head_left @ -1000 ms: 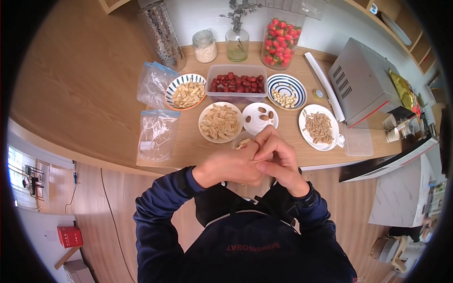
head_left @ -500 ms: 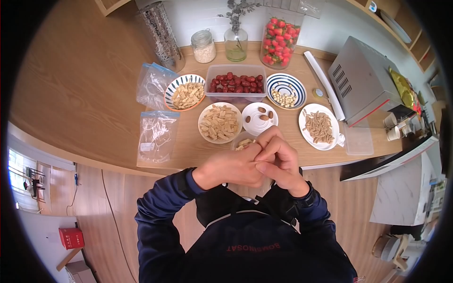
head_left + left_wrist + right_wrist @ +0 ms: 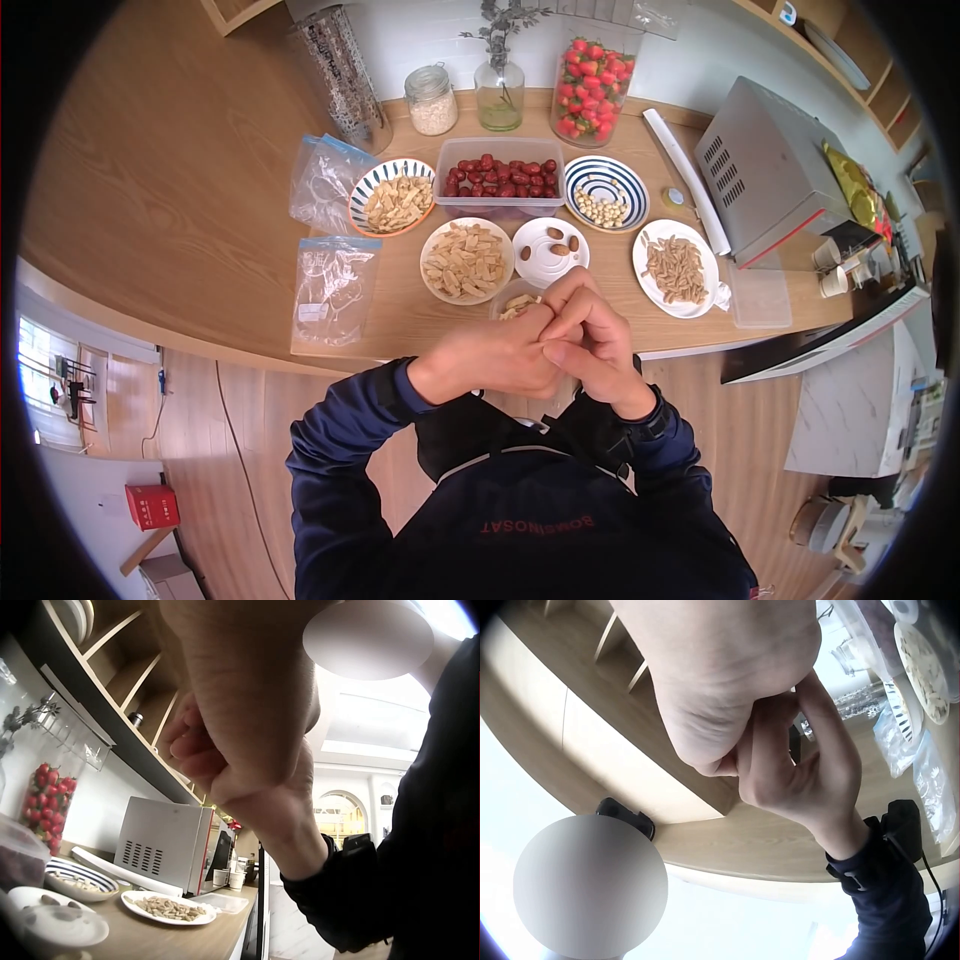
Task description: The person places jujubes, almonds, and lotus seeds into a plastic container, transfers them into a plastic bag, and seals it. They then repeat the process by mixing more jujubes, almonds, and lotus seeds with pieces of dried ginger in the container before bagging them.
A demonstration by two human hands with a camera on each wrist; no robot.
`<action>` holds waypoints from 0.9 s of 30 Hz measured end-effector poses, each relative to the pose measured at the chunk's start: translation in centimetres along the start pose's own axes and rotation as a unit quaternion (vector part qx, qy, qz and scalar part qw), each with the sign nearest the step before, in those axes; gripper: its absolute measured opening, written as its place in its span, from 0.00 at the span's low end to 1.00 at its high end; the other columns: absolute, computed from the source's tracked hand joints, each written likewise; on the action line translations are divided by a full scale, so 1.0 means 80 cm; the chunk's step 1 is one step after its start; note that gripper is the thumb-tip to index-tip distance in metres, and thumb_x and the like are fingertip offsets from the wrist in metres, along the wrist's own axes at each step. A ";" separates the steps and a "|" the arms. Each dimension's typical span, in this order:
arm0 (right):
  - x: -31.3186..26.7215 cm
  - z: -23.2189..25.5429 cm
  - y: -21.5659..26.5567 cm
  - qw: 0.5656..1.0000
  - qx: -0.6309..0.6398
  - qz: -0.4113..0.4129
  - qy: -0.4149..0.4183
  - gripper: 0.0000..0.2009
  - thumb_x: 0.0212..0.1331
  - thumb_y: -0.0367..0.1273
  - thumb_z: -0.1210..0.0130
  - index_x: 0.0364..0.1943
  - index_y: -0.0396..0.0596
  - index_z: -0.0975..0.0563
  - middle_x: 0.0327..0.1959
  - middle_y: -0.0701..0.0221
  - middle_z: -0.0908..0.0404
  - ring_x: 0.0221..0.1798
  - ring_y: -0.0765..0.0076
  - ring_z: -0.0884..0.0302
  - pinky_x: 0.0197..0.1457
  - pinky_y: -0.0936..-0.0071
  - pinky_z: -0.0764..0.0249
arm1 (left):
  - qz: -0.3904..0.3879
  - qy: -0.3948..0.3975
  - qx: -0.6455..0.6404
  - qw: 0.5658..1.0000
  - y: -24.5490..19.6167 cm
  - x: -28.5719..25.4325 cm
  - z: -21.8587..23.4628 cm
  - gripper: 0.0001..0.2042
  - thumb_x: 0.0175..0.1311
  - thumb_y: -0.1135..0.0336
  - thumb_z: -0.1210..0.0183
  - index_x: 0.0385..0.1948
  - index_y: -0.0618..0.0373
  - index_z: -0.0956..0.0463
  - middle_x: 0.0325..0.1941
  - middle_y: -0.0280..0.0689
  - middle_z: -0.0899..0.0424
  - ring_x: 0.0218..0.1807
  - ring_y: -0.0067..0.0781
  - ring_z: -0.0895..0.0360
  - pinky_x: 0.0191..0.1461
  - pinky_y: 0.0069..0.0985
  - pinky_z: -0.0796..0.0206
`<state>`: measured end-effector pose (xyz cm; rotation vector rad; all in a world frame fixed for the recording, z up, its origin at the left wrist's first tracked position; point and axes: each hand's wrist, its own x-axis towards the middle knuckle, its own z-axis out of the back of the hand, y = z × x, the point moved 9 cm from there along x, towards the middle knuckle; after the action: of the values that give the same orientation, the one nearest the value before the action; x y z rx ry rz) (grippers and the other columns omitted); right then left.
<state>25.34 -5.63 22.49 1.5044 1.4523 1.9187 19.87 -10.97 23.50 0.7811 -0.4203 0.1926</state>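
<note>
In the head view the left hand (image 3: 492, 355) and right hand (image 3: 598, 345) meet just past the table's front edge, fingers bent and touching. Whatever lies between their fingertips is hidden. Behind them, partly covered, stands a small clear bowl with pale pieces (image 3: 517, 305). A white plate (image 3: 528, 268) with several almonds is just beyond, beside a bowl of pale chunks (image 3: 465, 262). The left wrist view shows the right hand (image 3: 262, 802) behind the left wrist; the right wrist view shows the left hand's bent fingers (image 3: 799, 769) against the right hand.
Farther back are a tub of red dates (image 3: 503, 190), a striped bowl of chunks (image 3: 398, 198) and a blue-ringed plate (image 3: 625, 190). An oval plate of brown pieces (image 3: 676, 270) is right, near a grey appliance (image 3: 765, 170). Plastic bags (image 3: 335, 285) lie left.
Both hands remain together in nearly the same place. Slightly more of the small bowl's pale pieces shows behind them than one second ago.
</note>
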 end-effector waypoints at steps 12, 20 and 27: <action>0.001 0.002 -0.009 0.998 0.022 -0.057 -0.017 0.02 0.63 0.25 0.45 0.37 0.44 0.25 0.42 0.70 0.32 0.47 0.71 0.34 0.57 0.74 0.37 | 0.014 0.077 -0.018 0.997 -0.008 -0.003 -0.017 0.04 0.47 0.63 0.42 0.20 0.51 0.23 0.26 0.30 0.24 0.36 0.30 0.25 0.44 0.27 0.33; 0.003 0.008 -0.015 0.988 -0.151 -0.016 -0.018 0.03 0.61 0.22 0.42 0.37 0.42 0.22 0.38 0.68 0.26 0.43 0.67 0.26 0.51 0.72 0.31 | 0.062 0.100 -0.110 0.987 -0.013 -0.021 -0.046 0.04 0.46 0.63 0.41 0.16 0.47 0.22 0.23 0.27 0.24 0.32 0.27 0.25 0.38 0.25 0.35; -0.002 0.010 -0.031 0.988 -0.142 -0.064 -0.004 0.04 0.61 0.22 0.39 0.37 0.40 0.23 0.37 0.68 0.23 0.40 0.68 0.23 0.46 0.73 0.28 | 0.077 0.191 -0.148 0.967 -0.024 -0.031 -0.058 0.08 0.51 0.63 0.43 0.29 0.54 0.18 0.36 0.35 0.18 0.48 0.35 0.21 0.57 0.36 0.30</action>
<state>25.25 -4.24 20.34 1.2586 1.1813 1.9415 19.64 -9.06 18.26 0.4023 -0.1378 0.4084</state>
